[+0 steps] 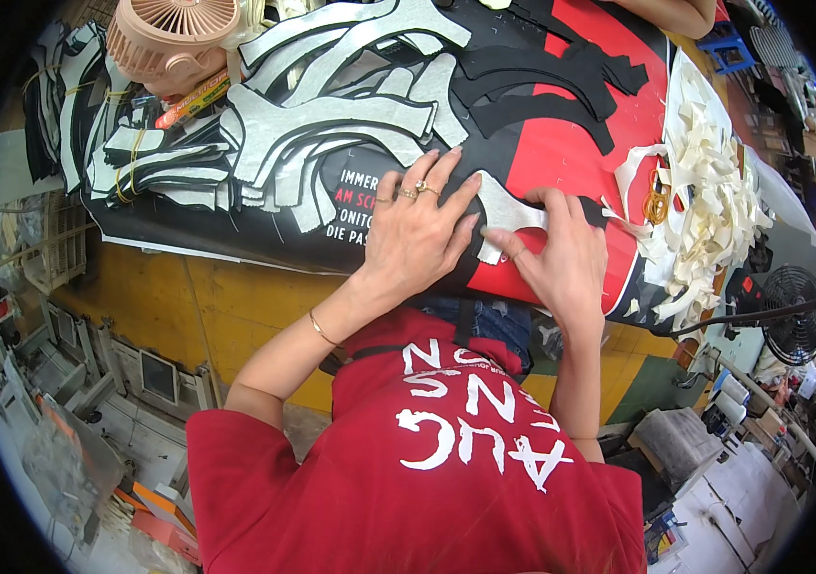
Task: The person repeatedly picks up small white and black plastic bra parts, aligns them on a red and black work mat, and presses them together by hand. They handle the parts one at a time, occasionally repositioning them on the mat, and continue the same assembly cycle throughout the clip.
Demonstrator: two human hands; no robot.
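Observation:
A small light-grey Y-shaped cut fabric piece (508, 216) with a dark underside edge lies on the black and red table cover. My right hand (566, 258) bends over its right part, thumb at the lower edge and fingers curled at the top, gripping it. Palm down, my left hand (418, 225) rests on the cover just left of the piece, its fingers apart and fingertips near the piece's left end. Beyond that hand spreads a heap of similar grey-white cut pieces (331, 120). Several black cut pieces (537, 110) lie farther right.
Bundles of cut pieces tied with yellow bands (126, 172) sit at the left, near a pink fan (174, 38). Cream fabric scraps (690, 191) pile up at the right edge, with yellow rubber bands (657, 203) beside them. Another person's arm (676, 11) shows at the far side.

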